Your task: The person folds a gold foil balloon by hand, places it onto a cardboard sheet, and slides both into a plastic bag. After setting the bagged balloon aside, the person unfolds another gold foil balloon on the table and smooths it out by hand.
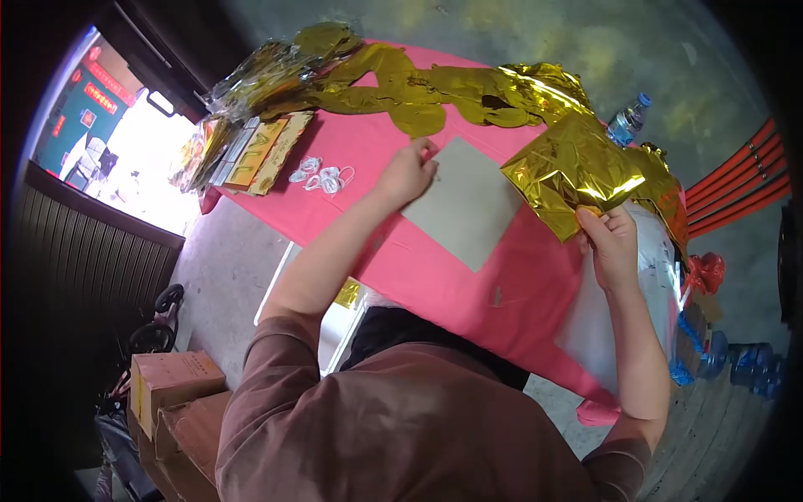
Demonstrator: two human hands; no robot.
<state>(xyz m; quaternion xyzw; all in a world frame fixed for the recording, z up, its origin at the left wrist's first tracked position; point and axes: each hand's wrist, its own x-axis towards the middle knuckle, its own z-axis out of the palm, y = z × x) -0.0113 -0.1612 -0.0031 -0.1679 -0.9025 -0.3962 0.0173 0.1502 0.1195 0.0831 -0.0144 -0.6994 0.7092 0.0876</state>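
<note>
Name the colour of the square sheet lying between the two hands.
The square sheet is plain grey, clearest in the head view.

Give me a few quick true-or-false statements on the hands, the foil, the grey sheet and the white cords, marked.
1. The right hand holds gold foil. True.
2. The left hand holds the white cords. False: they lie apart from it.
3. The grey sheet lies on pink cloth. True.
4. The grey sheet is round. False: it has straight edges and corners.
</note>
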